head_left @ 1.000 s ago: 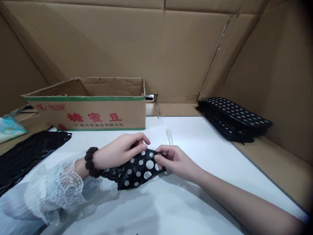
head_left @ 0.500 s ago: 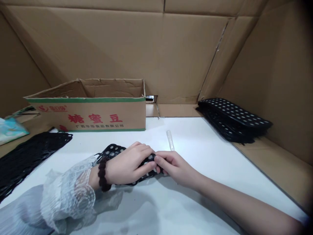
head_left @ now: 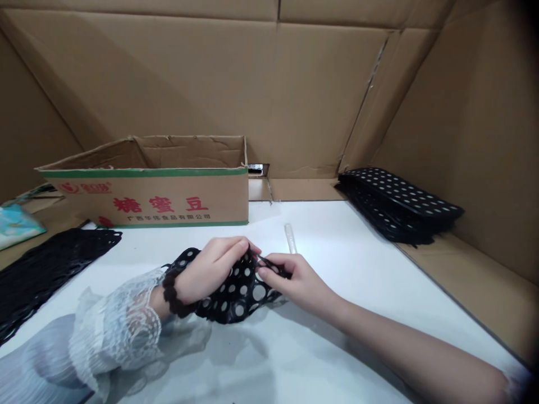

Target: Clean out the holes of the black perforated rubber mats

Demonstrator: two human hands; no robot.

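Note:
A black piece of fabric with white polka dots point(head_left: 231, 294) lies bunched and partly lifted on the white table. My left hand point(head_left: 210, 266) rests over its upper part, fingers curled and gripping the cloth near the middle. Close beside it, my right hand point(head_left: 290, 275) pinches the fabric's right end between thumb and fingers. The cloth is drawn up between the two hands, and its far left corner shows past my left wrist. Some fingertips are hidden by the hands and the cloth. Just behind my right hand lies a clear narrow strip point(head_left: 290, 238).
A cardboard box point(head_left: 168, 196) with red lettering stands at back left. Black netlike material point(head_left: 54, 275) lies on the left, beside a turquoise and white packet point(head_left: 19, 224). A stack of dotted black pieces point(head_left: 404, 202) sits at back right. Cardboard walls point(head_left: 210, 78) enclose the table.
The dotted fabric has been pulled up and spread between the hands, showing more of its surface. My left hand has moved slightly left and its fingers have curled into the cloth.

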